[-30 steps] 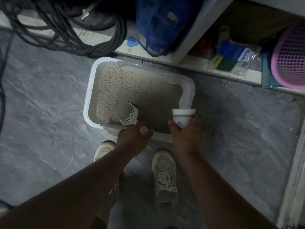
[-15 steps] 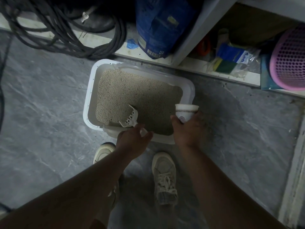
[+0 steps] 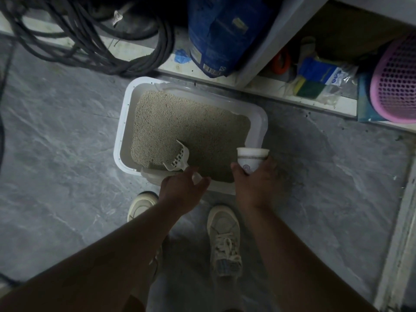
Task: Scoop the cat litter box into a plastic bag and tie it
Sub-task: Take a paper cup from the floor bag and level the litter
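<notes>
I see the white litter box (image 3: 122, 131) on the grey floor (image 3: 56, 154), filled with beige litter (image 3: 191, 122), its far edge close to the shelf base. My left hand (image 3: 180, 192) grips the handle of the slotted white scoop (image 3: 179, 158), whose blade rests in the near-left litter, and my right hand (image 3: 254, 183) holds a white cup (image 3: 252, 158) upright over the near-right corner. A blue bag (image 3: 225, 34) stands beyond, black cables (image 3: 90, 41) far left, a pink basket (image 3: 396, 82) far right.

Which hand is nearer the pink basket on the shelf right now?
Right. The right hand, gripping a paper cup, is over the litter box's right end, closer to the pink basket. The left hand holds the scoop farther left.
</notes>
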`<state>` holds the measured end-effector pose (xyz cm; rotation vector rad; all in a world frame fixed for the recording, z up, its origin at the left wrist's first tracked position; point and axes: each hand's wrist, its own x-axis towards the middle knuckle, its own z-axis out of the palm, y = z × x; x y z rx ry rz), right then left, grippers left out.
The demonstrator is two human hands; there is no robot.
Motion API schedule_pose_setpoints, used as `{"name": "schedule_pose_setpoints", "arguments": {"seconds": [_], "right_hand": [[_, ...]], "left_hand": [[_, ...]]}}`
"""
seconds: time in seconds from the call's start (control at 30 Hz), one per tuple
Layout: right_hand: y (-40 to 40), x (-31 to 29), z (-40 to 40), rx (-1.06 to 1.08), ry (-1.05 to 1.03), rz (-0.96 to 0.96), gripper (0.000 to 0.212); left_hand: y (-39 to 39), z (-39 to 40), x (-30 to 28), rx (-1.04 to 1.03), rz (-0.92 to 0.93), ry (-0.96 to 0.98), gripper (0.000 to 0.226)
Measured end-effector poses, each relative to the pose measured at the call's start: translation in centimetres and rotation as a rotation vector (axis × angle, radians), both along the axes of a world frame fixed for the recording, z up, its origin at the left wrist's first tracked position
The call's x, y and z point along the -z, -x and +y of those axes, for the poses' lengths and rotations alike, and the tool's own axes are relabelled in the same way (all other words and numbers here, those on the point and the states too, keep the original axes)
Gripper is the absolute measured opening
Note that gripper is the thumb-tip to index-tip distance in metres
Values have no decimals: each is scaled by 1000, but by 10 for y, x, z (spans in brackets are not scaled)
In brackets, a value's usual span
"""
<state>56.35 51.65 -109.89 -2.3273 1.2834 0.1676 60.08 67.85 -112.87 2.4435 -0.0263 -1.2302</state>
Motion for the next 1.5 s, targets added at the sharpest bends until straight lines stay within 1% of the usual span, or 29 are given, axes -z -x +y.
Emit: {"name": "schedule_pose_setpoints", "arguments": {"seconds": [0.1,0.2,0.27,0.33,0.47,0.6,0.77,1.0,1.17,1.27,1.5], "right_hand": [[-5,0,4,-2,3,1,87],[11,-1,21,-59,-50,13,86],[27,-3,30,-88,-40,36,82],[37,-3,33,-73,-3,68,79],[47,-3,37,-74,-10,137,80],[52,-3,36,-1,-36,114,85],[55,-4,38,-24,-14,131,82],[61,-8,39,-21,-42,151,79],[60,-9,38,41,-45,148,81],[59,-10,40,-2,-54,149,76],[55,-8,43,-4,-59,145,75]], "left_hand": [[1,0,1,1,-3,5,62],[1,-1,-2,-10,-4,8,62],[1,-1,-3,-21,-2,2,61],[1,-2,-3,-17,-3,-7,59],[1,-2,-4,-24,1,-7,57],[2,-1,-3,-17,14,1,56],[2,0,-2,-7,8,6,57],[2,0,0,-8,18,-6,60],[4,0,-1,-17,13,5,60],[4,1,1,-10,10,-1,60],[4,0,1,-9,7,-2,59]]}}
